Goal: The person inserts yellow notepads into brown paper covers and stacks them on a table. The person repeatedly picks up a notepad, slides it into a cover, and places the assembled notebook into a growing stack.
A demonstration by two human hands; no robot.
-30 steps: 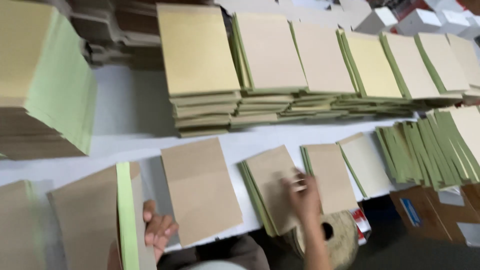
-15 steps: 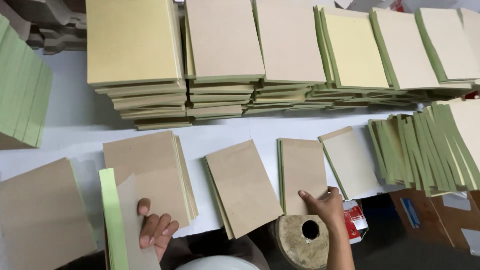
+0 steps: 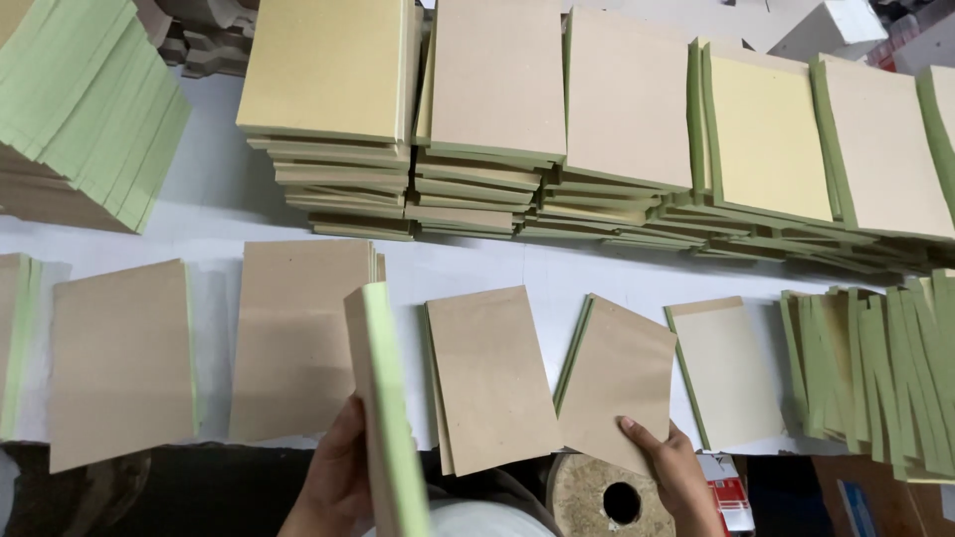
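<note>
A collated bundle of brown sheets with a green edge [image 3: 383, 398] is held upright on its edge at the near side of the white table [image 3: 229, 189], clamped in the left hand [image 3: 333, 477], fingers wrapped round its lower part. The right hand [image 3: 671, 467] rests on the near corner of a brown sheet pile [image 3: 617, 373], thumb on top, fingers curled under the edge; a pinch on the top sheet is judged likely, but cannot be told for sure.

Progress, judged: gathering is partway. The bundle is already thick, yet piles remain along the near row.

Counts: near row, 6 low piles seen – 1 cut off at far left [image 3: 15, 343], 1 brown [image 3: 119, 363], 1 brown behind the bundle [image 3: 298, 338], 1 brown centre [image 3: 492, 373], the 1 under the right hand, 1 pale with green border [image 3: 726, 368]. 1 fanned spread of green-edged sets at right [image 3: 875, 368]. Back row: 6 tall stacks [image 3: 497, 109], the last cut off. 1 leaning green-edged stack far left [image 3: 90, 109]. 1 cardboard reel with centre hole [image 3: 607, 497] sits below the table edge.
</note>
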